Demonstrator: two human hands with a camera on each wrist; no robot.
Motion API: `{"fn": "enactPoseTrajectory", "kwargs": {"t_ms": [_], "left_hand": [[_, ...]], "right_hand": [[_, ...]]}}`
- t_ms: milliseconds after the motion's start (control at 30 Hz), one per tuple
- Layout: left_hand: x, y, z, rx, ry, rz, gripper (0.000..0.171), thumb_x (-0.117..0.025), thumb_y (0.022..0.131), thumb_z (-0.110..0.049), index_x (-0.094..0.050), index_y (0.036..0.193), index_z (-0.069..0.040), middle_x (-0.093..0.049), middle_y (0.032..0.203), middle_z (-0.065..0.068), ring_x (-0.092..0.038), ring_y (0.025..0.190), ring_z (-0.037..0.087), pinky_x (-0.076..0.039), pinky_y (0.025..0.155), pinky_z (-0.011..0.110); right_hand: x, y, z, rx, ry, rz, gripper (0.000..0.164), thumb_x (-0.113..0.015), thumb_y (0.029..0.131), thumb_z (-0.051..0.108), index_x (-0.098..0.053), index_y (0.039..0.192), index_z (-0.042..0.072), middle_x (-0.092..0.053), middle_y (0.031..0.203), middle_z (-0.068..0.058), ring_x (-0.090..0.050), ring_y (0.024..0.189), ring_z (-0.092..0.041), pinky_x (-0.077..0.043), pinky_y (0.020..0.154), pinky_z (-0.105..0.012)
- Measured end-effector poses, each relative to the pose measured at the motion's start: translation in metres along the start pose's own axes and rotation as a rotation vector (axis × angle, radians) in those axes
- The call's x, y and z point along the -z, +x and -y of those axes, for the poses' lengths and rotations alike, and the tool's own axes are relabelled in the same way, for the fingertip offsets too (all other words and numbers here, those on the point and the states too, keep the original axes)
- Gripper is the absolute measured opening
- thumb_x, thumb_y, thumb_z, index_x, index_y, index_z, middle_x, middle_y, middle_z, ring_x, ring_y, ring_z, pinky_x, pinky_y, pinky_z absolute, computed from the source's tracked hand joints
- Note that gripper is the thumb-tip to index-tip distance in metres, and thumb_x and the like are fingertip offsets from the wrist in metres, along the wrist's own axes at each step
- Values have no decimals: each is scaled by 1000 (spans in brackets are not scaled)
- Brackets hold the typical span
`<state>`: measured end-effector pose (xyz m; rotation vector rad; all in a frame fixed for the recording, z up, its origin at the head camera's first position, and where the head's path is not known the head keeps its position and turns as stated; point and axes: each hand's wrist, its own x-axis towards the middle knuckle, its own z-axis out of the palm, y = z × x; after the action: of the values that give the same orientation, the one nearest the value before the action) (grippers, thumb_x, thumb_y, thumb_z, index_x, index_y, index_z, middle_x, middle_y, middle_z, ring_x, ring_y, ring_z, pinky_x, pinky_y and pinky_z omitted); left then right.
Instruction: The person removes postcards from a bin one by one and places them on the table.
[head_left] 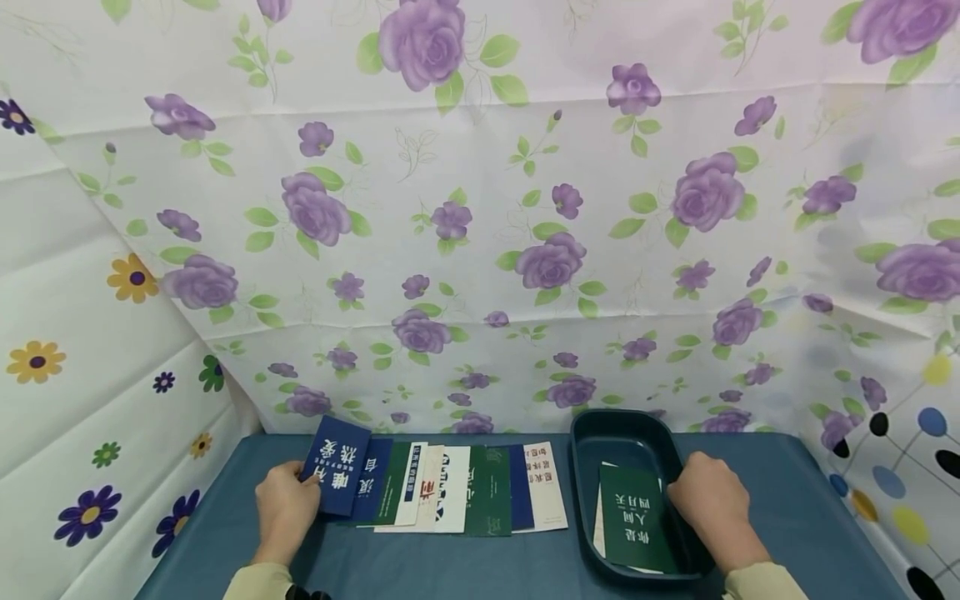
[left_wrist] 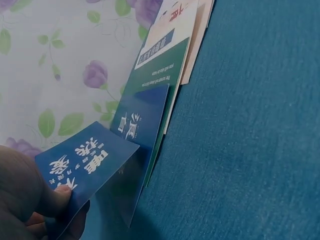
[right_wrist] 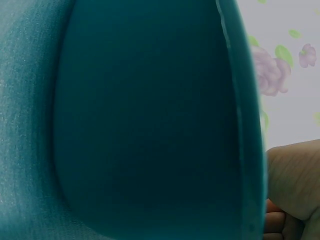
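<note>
My left hand (head_left: 287,502) pinches a dark blue card (head_left: 339,463) with white characters, thumb on its face. In the left wrist view that card (left_wrist: 87,165) tilts up over the left end of a row of overlapping cards. Another blue card (left_wrist: 142,112) lies closest beneath it, then a green card (left_wrist: 157,70). On the right, my right hand (head_left: 708,500) grips the side rim of a dark teal plastic basin (head_left: 621,421). A green card (head_left: 636,517) lies inside the basin over paler ones. The basin's outer wall (right_wrist: 150,125) fills most of the right wrist view.
The row continues rightward with a white card (head_left: 452,492), another green card (head_left: 489,492) and a cream card (head_left: 547,487), ending left of the basin. All rest on a blue cloth-covered table (head_left: 450,571). A flowered curtain (head_left: 480,250) stands behind, with patterned sheets at both sides.
</note>
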<state>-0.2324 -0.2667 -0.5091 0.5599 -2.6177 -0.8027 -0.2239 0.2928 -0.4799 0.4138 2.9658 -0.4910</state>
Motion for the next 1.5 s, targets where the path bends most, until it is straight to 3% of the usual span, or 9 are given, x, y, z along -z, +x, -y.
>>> {"fn": "enactPoseTrajectory", "kwargs": {"t_ms": [600, 800, 967, 1233, 1400, 1500], "left_hand": [[-17, 4, 9, 32, 39, 68, 21, -58, 78, -5, -65, 94, 6, -63, 84, 21, -61, 76, 34, -47, 62, 49], [-17, 3, 7, 48, 70, 71, 8, -60, 76, -6, -62, 76, 1, -58, 68, 12, -54, 61, 24, -42, 53, 44], [-17, -2, 7, 65, 98, 43, 15, -60, 74, -6, -52, 62, -6, -49, 58, 5, -44, 56, 22, -37, 49, 40], [-19, -3, 6, 99, 118, 35, 9, -61, 72, -7, -61, 75, 2, -56, 65, 11, -54, 60, 26, -42, 51, 45], [-19, -4, 7, 109, 128, 61, 10, -59, 74, -9, -55, 67, -4, -51, 62, 8, -48, 57, 24, -37, 48, 42], [-18, -3, 8, 93, 142, 74, 12, -58, 75, -10, -54, 66, -4, -52, 63, 9, -50, 59, 26, -39, 49, 43]], "right_hand": [[-1, 0, 0, -1, 6, 12, 17, -62, 81, 21, -57, 78, 5, -54, 69, -8, -52, 58, -23, -42, 48, -41], [0, 1, 1, -2, 3, 12, 19, -62, 81, 21, -58, 83, 3, -55, 71, -9, -52, 60, -24, -43, 49, -42], [0, 0, 0, 1, 4, 17, 21, -62, 81, 22, -59, 87, 1, -56, 72, -9, -52, 60, -24, -42, 49, -41], [0, 0, 0, -3, 3, 13, 22, -63, 80, 22, -59, 85, 2, -56, 73, -10, -52, 61, -24, -43, 50, -42], [-1, 0, 0, -3, 2, 4, 21, -63, 79, 22, -59, 84, 2, -56, 72, -10, -52, 60, -24, -43, 50, -43], [-1, 0, 0, -1, 0, -3, 20, -63, 79, 21, -59, 82, 3, -56, 72, -10, -52, 60, -24, -43, 49, -43]]}}
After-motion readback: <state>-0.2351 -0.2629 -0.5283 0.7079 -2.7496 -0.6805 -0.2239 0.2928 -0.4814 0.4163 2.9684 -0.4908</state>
